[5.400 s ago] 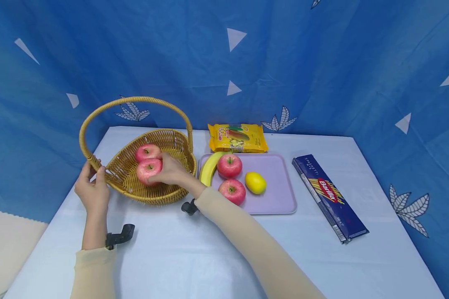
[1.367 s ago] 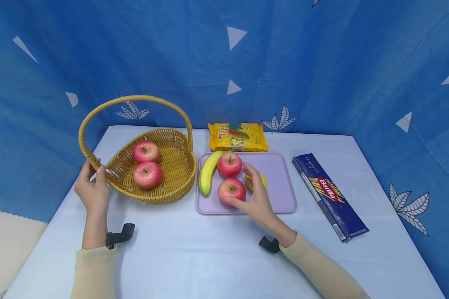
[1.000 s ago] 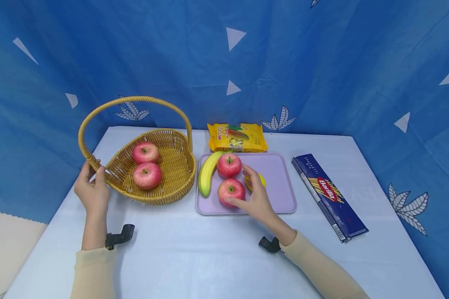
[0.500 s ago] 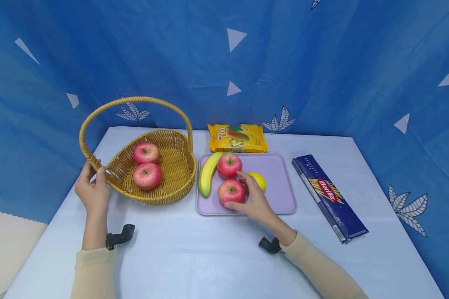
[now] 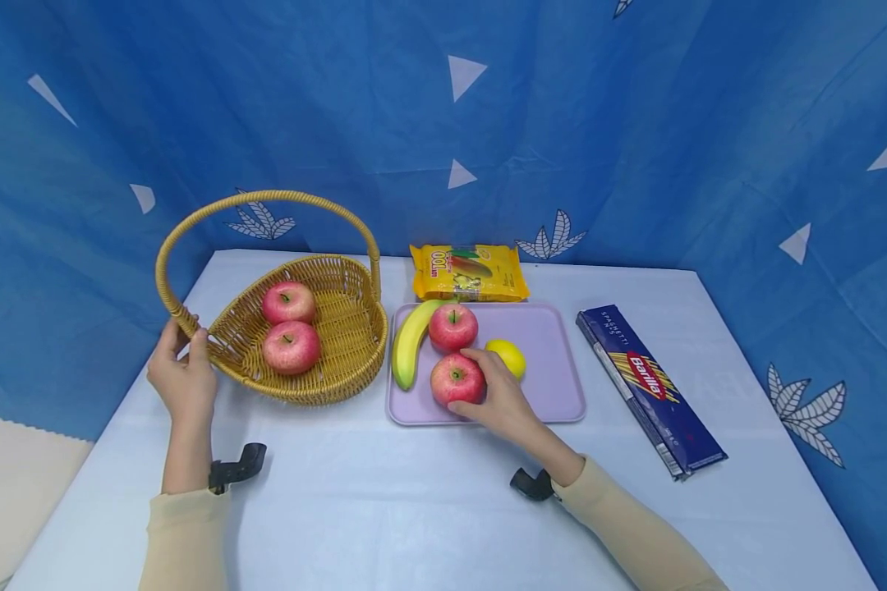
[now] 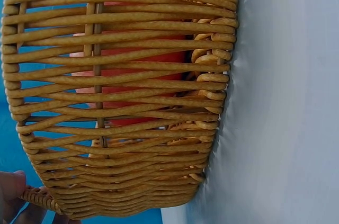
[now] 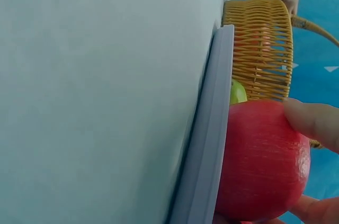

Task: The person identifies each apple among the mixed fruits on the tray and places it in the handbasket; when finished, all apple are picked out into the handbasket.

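My left hand [image 5: 185, 373] grips the wicker basket [image 5: 343, 328] at the left foot of its arched handle [image 5: 266, 195]. Inside the basket two red apples lie one behind the other, the nearer apple [image 5: 291, 346] in front of the farther apple [image 5: 288, 302]. My right hand [image 5: 504, 402] is over the lilac tray [image 5: 550, 394], thumb and fingers curled round the front apple [image 5: 454, 382]. The right wrist view shows that apple [image 7: 262, 166] at the tray's edge with the thumb [image 7: 312, 121] on it. Behind it sits another apple [image 5: 453, 327].
A banana [image 5: 410, 349] lies along the tray's left side, and a yellow lemon [image 5: 508, 357] is right of the apples. Behind the tray is a yellow snack packet [image 5: 469, 272]. A blue spaghetti box [image 5: 646, 386] lies at the right. Blue curtain [image 5: 443, 123] surrounds the table.
The right hand has left the apple in the basket and moved right to the tray. Its fingers, spread by the lemon a second ago, have closed round the front apple. The left hand stays.
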### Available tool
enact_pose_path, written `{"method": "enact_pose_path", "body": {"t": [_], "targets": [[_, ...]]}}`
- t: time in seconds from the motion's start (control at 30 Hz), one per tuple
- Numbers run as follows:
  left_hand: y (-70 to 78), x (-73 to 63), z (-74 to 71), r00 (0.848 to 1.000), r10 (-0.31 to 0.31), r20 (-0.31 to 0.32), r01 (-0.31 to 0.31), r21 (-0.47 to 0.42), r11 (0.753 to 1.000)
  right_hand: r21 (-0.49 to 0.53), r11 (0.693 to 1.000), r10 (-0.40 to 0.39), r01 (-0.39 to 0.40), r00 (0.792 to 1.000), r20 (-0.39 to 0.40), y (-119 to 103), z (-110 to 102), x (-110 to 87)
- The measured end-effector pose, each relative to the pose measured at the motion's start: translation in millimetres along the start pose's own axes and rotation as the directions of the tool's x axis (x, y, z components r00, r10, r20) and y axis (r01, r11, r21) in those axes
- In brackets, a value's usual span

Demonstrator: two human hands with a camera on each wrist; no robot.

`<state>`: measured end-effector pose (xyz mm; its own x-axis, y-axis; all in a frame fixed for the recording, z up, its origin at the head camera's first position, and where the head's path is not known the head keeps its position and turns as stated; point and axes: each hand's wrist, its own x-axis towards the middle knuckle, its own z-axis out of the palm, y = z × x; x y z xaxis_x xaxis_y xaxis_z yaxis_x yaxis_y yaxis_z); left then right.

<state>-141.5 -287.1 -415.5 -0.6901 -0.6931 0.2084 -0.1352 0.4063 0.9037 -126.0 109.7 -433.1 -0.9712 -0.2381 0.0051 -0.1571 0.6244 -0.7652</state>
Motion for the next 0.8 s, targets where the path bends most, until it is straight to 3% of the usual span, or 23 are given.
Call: {"method": "enact_pose_path", "body": {"t": [0.33, 0.8], "targets": [[-1.2, 1.0, 0.0, 1.0, -0.002, 0.0, 0.002, -0.003, 1.0, -0.026, 1.0, 0.007, -0.007, 1.0, 0.0, -2.7, -0.4, -0.8], [-2.4, 2.3, 0.7, 1.0, -0.017, 0.003, 0.017, -0.022, 1.0, -0.002, 0.998, -0.063, 0.063, 0.998, 0.022, -4.0, -2.7, -4.2]]}}
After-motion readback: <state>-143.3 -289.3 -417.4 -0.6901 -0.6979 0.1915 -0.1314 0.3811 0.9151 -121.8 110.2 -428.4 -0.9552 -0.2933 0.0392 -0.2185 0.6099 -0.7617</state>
